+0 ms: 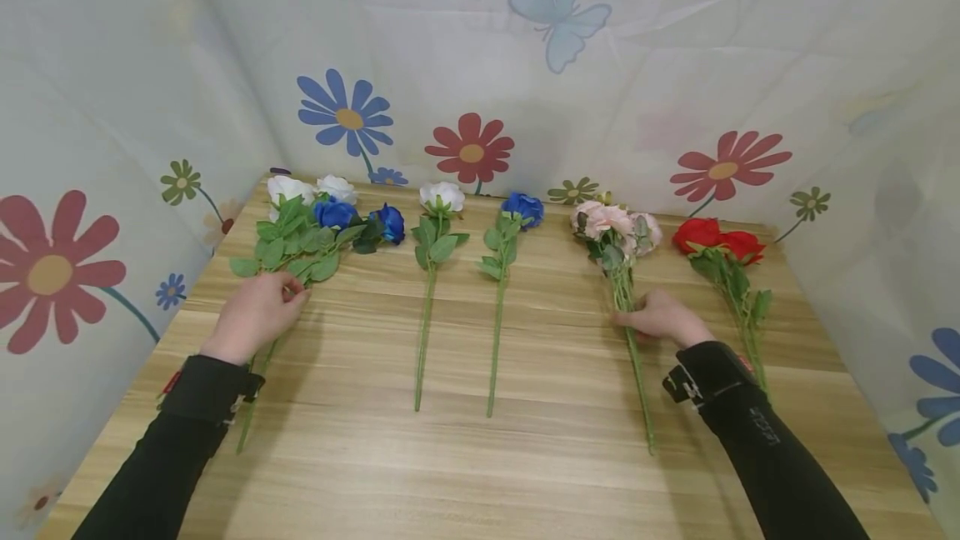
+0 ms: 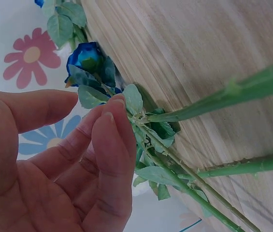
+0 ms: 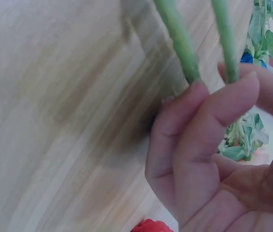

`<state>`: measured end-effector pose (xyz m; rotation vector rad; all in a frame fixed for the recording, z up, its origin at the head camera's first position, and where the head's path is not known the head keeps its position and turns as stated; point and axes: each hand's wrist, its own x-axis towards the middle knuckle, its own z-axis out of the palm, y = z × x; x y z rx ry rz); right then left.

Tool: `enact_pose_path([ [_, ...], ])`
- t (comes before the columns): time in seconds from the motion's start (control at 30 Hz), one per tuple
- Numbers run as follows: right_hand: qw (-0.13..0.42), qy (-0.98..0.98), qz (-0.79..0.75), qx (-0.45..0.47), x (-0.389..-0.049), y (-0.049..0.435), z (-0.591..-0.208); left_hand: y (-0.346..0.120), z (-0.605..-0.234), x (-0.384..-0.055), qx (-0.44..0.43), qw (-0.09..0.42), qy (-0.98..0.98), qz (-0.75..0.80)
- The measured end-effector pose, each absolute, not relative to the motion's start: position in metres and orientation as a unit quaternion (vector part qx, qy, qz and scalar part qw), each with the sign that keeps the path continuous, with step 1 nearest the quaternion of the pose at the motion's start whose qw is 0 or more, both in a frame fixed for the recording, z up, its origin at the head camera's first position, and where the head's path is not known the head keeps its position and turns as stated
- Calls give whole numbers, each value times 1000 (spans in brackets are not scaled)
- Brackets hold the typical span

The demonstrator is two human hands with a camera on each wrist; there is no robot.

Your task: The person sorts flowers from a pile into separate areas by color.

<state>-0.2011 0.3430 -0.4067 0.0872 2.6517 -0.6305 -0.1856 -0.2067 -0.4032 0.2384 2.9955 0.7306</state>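
My left hand (image 1: 257, 317) hovers by the stems of a left-hand bunch of white roses (image 1: 291, 189) and blue roses (image 1: 334, 212). In the left wrist view its thumb stands apart from the loosely bent fingers (image 2: 112, 150), with nothing between them. Green stems (image 2: 189, 179) pass just beyond the fingertips. My right hand (image 1: 663, 317) grips the stems of the pink flowers (image 1: 602, 222) below their heads. Two green stems (image 3: 179, 41) run between the thumb and curled fingers in the right wrist view. The stems' lower ends lie toward me on the table.
A single white rose (image 1: 442, 197) and a single blue rose (image 1: 523, 210) lie apart mid-table (image 1: 450, 473). Red roses (image 1: 699, 234) lie at the right, their stems partly behind my right sleeve. Flower-printed cloth (image 1: 420, 40) stands along the table's back and sides.
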Motion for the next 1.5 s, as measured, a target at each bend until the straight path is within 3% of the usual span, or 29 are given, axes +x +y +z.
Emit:
enact_pose_path([
  [0.33, 202, 949, -232, 68, -204, 353, -410, -207, -404, -185, 79, 14, 968, 238],
  [0.8, 137, 975, -165, 62, -195, 342, -410, -212, -400, -185, 66, 36, 968, 240],
  [0.97, 81, 983, -161, 47, -190, 335, -405, -214, -398, -187, 64, 31, 969, 238],
  [1.1, 0, 985, -169, 26, -186, 318, -397, -217, -395, -187, 55, 23, 970, 236],
  [1.3, -96, 966, -235, -46, -183, 282, -389, -221, -394, -189, 56, -27, 973, 223],
  [1.5, -77, 901, -412, -111, -176, 238, -390, -227, -398, -193, 54, -52, 977, 199],
])
